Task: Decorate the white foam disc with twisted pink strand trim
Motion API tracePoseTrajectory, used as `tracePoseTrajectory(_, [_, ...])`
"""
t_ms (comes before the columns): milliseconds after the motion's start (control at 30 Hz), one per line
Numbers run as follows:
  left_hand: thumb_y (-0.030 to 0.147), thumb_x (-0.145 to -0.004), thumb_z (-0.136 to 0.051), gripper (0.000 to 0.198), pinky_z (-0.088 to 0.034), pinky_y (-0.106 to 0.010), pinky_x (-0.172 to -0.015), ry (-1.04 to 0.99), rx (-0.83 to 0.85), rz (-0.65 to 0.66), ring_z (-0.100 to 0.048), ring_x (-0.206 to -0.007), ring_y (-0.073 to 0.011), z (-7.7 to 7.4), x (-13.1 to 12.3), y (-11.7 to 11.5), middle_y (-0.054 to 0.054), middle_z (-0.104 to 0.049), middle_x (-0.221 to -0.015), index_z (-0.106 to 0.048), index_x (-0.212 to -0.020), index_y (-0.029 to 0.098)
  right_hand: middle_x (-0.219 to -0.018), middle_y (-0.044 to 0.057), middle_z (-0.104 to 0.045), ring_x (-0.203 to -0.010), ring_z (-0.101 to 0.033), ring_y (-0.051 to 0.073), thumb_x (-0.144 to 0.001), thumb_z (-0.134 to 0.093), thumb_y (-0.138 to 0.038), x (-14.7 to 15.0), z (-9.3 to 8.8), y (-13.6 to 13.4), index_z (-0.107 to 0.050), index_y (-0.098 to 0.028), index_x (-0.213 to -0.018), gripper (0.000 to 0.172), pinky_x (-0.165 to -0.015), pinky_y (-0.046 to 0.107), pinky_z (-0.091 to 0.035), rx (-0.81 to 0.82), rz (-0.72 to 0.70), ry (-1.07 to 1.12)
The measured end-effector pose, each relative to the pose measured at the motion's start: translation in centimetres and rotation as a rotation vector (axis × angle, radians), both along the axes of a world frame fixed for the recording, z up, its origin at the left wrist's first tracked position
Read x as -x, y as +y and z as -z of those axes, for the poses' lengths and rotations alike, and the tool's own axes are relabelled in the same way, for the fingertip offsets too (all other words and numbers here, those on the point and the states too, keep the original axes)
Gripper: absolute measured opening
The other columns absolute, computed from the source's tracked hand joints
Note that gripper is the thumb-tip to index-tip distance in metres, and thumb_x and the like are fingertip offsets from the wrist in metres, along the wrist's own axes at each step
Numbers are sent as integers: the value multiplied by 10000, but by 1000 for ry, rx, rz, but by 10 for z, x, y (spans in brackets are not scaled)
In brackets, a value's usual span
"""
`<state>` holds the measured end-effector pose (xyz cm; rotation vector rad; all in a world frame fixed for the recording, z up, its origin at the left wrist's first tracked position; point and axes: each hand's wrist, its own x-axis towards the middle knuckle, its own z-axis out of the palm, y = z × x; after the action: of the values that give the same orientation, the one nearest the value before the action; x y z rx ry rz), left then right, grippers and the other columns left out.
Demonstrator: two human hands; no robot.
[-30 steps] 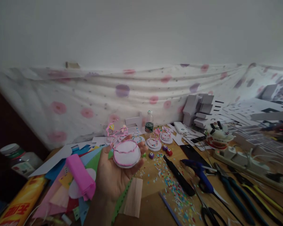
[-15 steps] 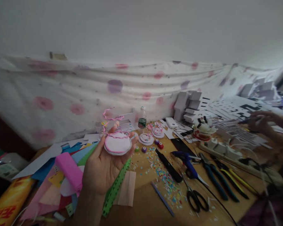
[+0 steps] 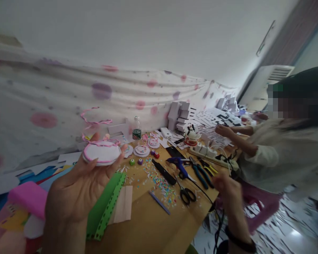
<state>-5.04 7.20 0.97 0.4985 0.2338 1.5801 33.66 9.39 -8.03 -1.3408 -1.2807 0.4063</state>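
Observation:
My left hand [image 3: 78,181] is raised palm up over the table's left part, its fingers and thumb around a white oval disc [image 3: 102,154]. Pink twisted cord edges the disc, and a thin pink cord loop [image 3: 96,122] stands up behind it. At the table's right edge my right hand [image 3: 229,194] is curled closed and slightly blurred; whatever its fingers hold, if anything, is hidden. Similar white discs with pink trim [image 3: 141,151] lie beyond my left hand. Nearest my right hand are teal-handled pliers [image 3: 198,173] and black-handled scissors [image 3: 187,195].
A blue glue gun [image 3: 178,165], a black cutter [image 3: 163,171] and colourful sprinkles [image 3: 161,185] cover mid-table. Green felt [image 3: 103,204] and a pink block [image 3: 29,199] lie left. A small bottle [image 3: 136,128] stands behind. A co-worker [image 3: 275,148] sits right, beside a power strip [image 3: 209,155].
The view has swung right, bringing the co-worker into sight. My right hand has come into view at the table's right edge. My left hand still holds the disc.

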Motion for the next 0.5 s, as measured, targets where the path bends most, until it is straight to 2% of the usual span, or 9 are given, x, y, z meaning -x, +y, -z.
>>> tracePoseTrajectory(33, [42,-946,-427,682,-587,-377,-984,6,1,-7,-607,-1283,-290,-1,0,-2,-10,-662,-1398,-399,-1535,384,-592,42,-612,-539,-558,199,-833,-545,-763,2,8,17,-617,-204,-634,598,-509,314,-421,135,24,-147])
tracePoseTrajectory(133, [73,-967,-423,644,-620,-380,-932,35,-30,12,-637,-1247,-306,-5,-2,-6,-7,-697,-1348,-406,-1534,380,-794,108,-715,-806,-658,307,-646,-711,-718,20,32,62,-691,-192,-747,536,-721,397,-497,186,22,-251])
tracePoseTrajectory(167, [77,-968,-427,643,-625,-389,-922,48,-45,25,-652,-1226,-308,-6,-3,-7,-10,-708,-1331,-404,-1535,378,-873,126,-727,-917,-652,342,-628,-732,-679,28,38,74,-701,-196,-764,502,-796,426,-491,194,30,-273])
tracePoseTrajectory(233, [86,-966,-445,641,-633,-407,-899,79,-85,43,-684,-1176,-311,-9,-6,-10,-26,-724,-1304,-399,-1539,368,-887,139,-725,-1021,-618,391,-600,-768,-592,43,47,93,-699,-208,-718,408,-868,475,-468,217,33,-308])
tracePoseTrajectory(367, [137,-964,-532,628,-640,-433,-885,135,-157,44,-704,-1147,-314,-8,-7,-13,-37,-720,-1310,-409,-1529,384,-706,107,-695,-952,-629,381,-630,-743,-514,59,47,111,-628,-226,-567,315,-846,475,-485,238,-12,-313])
tracePoseTrajectory(500, [245,-946,-649,578,-622,-432,-936,199,-187,57,-669,-1215,-313,-3,-6,-10,-29,-681,-1376,-483,-1476,407,-756,82,-733,-779,-664,285,-719,-660,-611,56,22,104,-691,-207,-701,406,-741,399,-543,166,-98,-213])
